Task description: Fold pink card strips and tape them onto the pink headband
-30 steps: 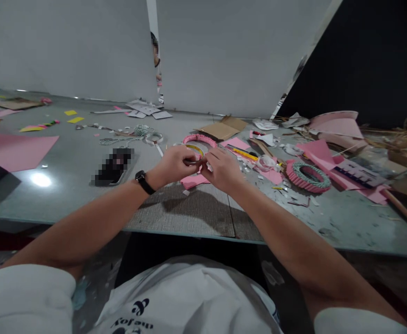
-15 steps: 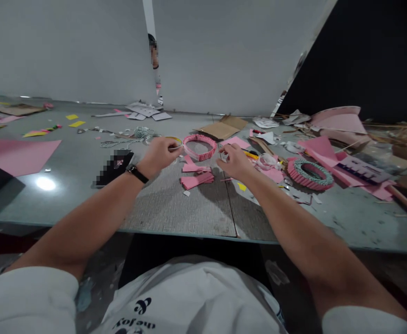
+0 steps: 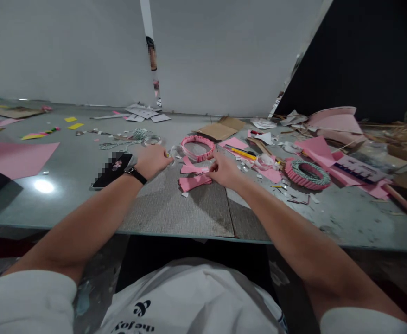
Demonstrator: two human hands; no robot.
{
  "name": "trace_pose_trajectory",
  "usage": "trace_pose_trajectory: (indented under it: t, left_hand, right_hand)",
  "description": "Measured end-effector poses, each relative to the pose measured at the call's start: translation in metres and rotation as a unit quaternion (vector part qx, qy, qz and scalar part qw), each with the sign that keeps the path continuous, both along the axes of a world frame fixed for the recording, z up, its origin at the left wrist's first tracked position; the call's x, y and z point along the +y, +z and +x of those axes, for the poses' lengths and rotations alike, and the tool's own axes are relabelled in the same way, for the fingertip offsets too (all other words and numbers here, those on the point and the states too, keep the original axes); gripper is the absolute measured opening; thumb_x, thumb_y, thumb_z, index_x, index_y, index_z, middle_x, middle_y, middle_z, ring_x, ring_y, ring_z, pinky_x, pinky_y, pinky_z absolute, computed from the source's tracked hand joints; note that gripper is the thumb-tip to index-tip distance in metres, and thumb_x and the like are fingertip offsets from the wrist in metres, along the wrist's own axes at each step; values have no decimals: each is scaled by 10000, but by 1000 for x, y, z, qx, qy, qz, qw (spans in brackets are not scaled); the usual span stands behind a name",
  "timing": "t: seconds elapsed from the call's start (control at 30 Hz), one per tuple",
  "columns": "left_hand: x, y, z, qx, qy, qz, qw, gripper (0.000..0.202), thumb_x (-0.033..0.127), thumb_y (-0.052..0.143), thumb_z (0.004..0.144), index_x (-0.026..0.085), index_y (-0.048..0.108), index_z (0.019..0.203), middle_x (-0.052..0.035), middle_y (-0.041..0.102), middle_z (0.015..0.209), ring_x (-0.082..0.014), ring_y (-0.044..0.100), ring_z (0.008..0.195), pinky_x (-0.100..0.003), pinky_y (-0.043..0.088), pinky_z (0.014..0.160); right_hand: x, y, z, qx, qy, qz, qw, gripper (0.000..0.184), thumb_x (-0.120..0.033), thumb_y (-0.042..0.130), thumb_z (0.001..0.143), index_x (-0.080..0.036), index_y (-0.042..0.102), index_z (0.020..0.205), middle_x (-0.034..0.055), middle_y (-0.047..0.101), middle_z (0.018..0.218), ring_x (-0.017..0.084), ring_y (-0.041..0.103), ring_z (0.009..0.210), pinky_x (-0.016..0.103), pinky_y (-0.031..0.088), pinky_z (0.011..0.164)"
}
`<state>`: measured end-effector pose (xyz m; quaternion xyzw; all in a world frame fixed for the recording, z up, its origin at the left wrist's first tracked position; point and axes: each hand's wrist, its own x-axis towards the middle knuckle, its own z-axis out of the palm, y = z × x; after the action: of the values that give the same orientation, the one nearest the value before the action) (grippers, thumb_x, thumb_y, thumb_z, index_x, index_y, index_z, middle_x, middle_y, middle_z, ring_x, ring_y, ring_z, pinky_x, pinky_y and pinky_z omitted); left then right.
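In the head view, a ring of pleated pink paper (image 3: 198, 158) lies at the middle of the table (image 3: 175, 215), well back from the near edge. Between it and that edge, flat pink paper strips (image 3: 194, 182), matte and straight-cut, lie loosely bunched. The right hand (image 3: 226, 171) has its fingers curled to a narrow gap at the strips' right ends; whether it pinches one I cannot tell. The left hand (image 3: 154, 161) is bent low, left of the ring, its grip hidden under the knuckles, so I cannot tell what it holds. Just left of its wrist is a smooth black phone (image 3: 112, 171). Toward the table's right edge sits a thicker pink ring (image 3: 295, 177), ribbed outside and topped with grey-green twisted cord (image 3: 323, 176).
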<state>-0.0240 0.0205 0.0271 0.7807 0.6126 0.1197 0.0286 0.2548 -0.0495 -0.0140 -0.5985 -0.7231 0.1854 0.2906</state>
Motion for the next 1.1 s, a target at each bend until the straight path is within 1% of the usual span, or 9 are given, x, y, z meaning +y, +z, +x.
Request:
trace_pose_trajectory:
  t: [0.1, 0.2, 0.33, 0.47, 0.57, 0.63, 0.83, 1.0, 1.1]
  left_hand:
    - [-4, 1, 2, -2, 0, -9, 1000, 380, 488, 759, 987, 183, 753, 762, -146, 738, 810, -277, 664, 835, -390, 430, 774]
    - [-5, 1, 5, -34, 8, 16, 999, 356, 478, 740, 1007, 194, 759, 793, -146, 755, 849, -279, 673, 847, -390, 422, 776]
    - [-5, 0, 8, -97, -19, 84, 992, 300, 400, 722, 1005, 215, 707, 770, -112, 756, 827, -249, 643, 808, -373, 393, 758]
    - [-7, -2, 13, -160, -87, 113, 977, 318, 306, 726, 956, 216, 604, 677, -56, 677, 726, -194, 548, 719, -369, 330, 732]
    - [-10, -5, 18, -193, -151, 89, 965, 360, 285, 707, 939, 210, 544, 628, -2, 573, 627, -153, 470, 659, -354, 293, 694]
    - [-12, -8, 22, -196, -195, 65, 959, 354, 296, 690, 946, 200, 568, 628, 7, 567, 613, -142, 462, 647, -343, 287, 678]
    - [-22, -12, 29, -155, -344, -9, 926, 287, 426, 710, 1001, 186, 835, 906, -58, 812, 874, -179, 667, 793, -317, 409, 757]
    - [-31, -8, 33, -142, -357, -26, 923, 349, 504, 735, 1016, 186, 845, 925, -89, 847, 973, -211, 732, 887, -329, 479, 829]
    - [-29, -11, 33, -138, -359, -32, 923, 210, 382, 751, 978, 196, 838, 937, -72, 850, 981, -206, 732, 893, -329, 502, 845]
  right_hand:
    - [0, 1, 1, -4, -23, -6, 1000, 505, -252, 907, 887, -227, 682, 1339, 29, 762, 849, 283, 744, 818, 410, 533, 747]
    - [1, -3, 1, -6, -9, -12, 1000, 505, -319, 955, 841, -234, 704, 1271, 23, 729, 810, 300, 743, 809, 411, 517, 723]
    - [2, -7, 2, 33, 3, -22, 999, 464, -225, 948, 803, -248, 697, 1192, 0, 727, 770, 259, 716, 736, 380, 472, 671]
    - [2, -3, 7, 90, 10, -49, 995, 461, -155, 863, 845, -255, 685, 1259, -19, 714, 735, 216, 659, 639, 365, 442, 613]
    - [2, -2, 11, 100, 47, -56, 992, 460, -117, 757, 888, -267, 682, 1316, -22, 707, 737, 204, 629, 588, 359, 429, 574]
    - [3, -2, 12, 66, 58, -36, 995, 483, -91, 726, 885, -262, 687, 1335, -4, 731, 768, 224, 671, 640, 365, 448, 598]
    - [2, 0, 10, -25, 38, 39, 998, 462, -70, 711, 883, -241, 691, 1312, 49, 809, 874, 275, 736, 792, 379, 466, 688]
    - [0, 4, 8, 5, 67, 52, 996, 423, -141, 694, 930, -236, 667, 1342, 38, 791, 912, 260, 737, 838, 375, 508, 740]
    - [2, 0, 5, 53, 94, 60, 992, 401, -183, 679, 946, -245, 642, 1341, 22, 763, 905, 241, 725, 829, 374, 531, 760]
